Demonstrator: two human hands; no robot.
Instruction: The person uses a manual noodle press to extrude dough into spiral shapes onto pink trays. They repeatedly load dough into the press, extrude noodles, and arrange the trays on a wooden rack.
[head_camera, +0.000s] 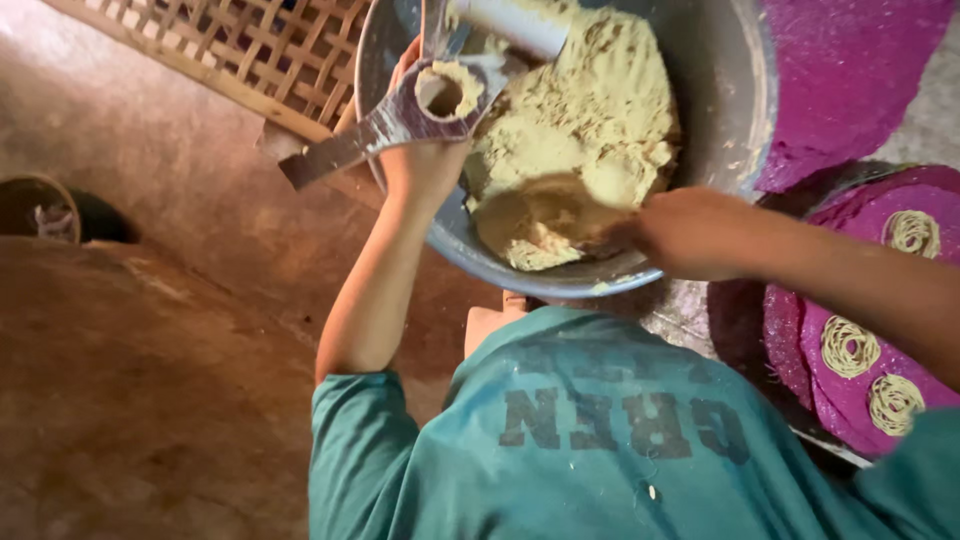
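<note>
Teal shirt (600, 440); left grip (425, 165) clasps dough-filled metal press (400, 115), right grip (680, 235) scoops crumbly dough (570, 140).

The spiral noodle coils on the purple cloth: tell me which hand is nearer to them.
Right. The right hand digs into the dough in the metal bowl, just beside the coils. The left hand holds the metal press at the bowl's far rim.

packages: none in view
labels: none in view
signs: none in view
screens: none in view
printed lettering: dark block letters across the teal shirt (600, 440), lower centre of the frame
</note>
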